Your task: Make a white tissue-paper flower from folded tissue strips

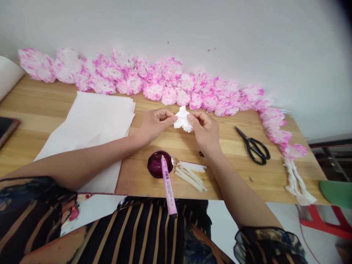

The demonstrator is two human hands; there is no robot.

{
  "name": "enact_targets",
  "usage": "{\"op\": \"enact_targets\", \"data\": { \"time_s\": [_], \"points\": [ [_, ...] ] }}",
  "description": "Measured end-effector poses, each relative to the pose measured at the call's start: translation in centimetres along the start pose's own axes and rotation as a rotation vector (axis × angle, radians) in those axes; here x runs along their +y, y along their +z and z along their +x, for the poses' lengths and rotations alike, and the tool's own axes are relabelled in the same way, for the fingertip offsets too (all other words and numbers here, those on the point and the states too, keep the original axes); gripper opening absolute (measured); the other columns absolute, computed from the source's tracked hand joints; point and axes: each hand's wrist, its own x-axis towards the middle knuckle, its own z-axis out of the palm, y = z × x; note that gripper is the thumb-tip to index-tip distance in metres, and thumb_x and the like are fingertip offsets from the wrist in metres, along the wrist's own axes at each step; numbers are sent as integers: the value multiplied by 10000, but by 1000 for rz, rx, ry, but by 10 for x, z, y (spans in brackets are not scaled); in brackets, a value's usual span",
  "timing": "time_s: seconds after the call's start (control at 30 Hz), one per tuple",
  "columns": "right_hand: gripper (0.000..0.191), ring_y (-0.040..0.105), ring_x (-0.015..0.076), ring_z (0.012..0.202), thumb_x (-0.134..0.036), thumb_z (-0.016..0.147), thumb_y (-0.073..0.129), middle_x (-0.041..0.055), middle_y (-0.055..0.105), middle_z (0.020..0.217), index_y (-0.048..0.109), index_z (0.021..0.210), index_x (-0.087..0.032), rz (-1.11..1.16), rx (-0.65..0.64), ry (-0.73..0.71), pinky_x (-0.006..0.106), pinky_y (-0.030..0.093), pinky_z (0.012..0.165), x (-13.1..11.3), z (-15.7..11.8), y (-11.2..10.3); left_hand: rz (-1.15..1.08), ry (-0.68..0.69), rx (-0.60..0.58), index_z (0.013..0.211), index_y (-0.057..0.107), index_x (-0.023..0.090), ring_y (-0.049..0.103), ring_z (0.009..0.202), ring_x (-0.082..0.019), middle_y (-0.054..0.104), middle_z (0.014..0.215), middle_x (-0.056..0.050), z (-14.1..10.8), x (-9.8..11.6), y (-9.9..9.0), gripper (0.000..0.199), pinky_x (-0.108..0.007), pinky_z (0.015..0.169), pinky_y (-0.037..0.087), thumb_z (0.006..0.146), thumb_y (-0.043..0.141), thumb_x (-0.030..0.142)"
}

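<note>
- White paper wad [183, 119] held up just above the table [41, 106], at mid-width, between left hand [154, 124] and right hand [205, 129].
- Pinched from both sides: left fingertips [174, 118] closed narrow on the wad's left edge, right fingertips [190, 117] closed narrow on its right edge and lower lobe.
- No long axis to speak of: a crumpled, ruffled lump, slightly taller than wide, upper tuft leaning toward the left hand.
- Lying straight between the two grips; neither hand clearly nearer, both touching.
- Palms turned inward and toward each other, thumbs nearest the camera, wrists angled in from the lower corners.
- Below the hands, near the front edge: dark purple dish [160, 164] with a pink marker [168, 185] laid across it, tip over the dish, tail pointing toward the body past the table edge.
- Just right of the dish: small pile of folded white strips [190, 175], apart from both hands.
- Well right of the right hand: black scissors [254, 147], closed, blades pointing up-left.
- Left: stack of white sheets [90, 128], left forearm passing over its lower corner.
- Along the wall: row of pink-edged paper flowers [165, 82], curving down the right side to more white twisted strips [295, 181].
</note>
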Motion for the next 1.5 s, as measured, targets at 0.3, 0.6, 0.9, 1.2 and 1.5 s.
{"op": "enact_targets", "data": {
  "time_s": [0.3, 0.6, 0.9, 1.2, 1.5],
  "points": [
    [186, 583, 179, 756, -330, 934, 592, 12, 671, 771, 661, 805, -215, -344, -45, -361, 334, 411, 733, -3, 1, -6, 228, 20, -49, 765, 625, 153, 532, 642, -112, 639, 709, -7, 0, 8, -3, 328, -239, 590, 378, 839, 624, 472],
    [187, 568, 155, 684, -353, 920, 572, -4, 666, 762, 636, 821, -207, -251, -63, -110, 302, 409, 665, 2, 1, -5, -91, -59, 15, 742, 592, 162, 583, 677, -114, 649, 732, -9, 6, 2, -4, 285, -252, 681, 491, 763, 704, 422],
    [183, 596, 198, 807, -383, 921, 591, 35, 702, 861, 676, 908, -222, -440, -33, -369, 368, 416, 794, -6, 2, -10, 83, 58, 6, 768, 604, 154, 560, 693, -110, 655, 767, -19, -4, 4, 2, 219, -232, 642, 430, 823, 635, 364],
    [184, 617, 206, 838, -334, 966, 539, 28, 707, 862, 685, 910, -239, -505, -70, -497, 368, 399, 776, 1, 1, -6, 140, 100, -37, 852, 588, 166, 571, 673, -106, 647, 776, -4, -5, 2, 2, 251, -223, 605, 418, 838, 652, 408],
    [159, 581, 141, 686, -349, 894, 590, -7, 671, 771, 629, 845, -203, -26, -81, -6, 287, 448, 652, 4, 4, -4, -80, -46, 48, 773, 576, 165, 576, 692, -111, 655, 771, -7, 3, -1, -1, 238, -231, 651, 452, 756, 697, 370]
  ]
}}
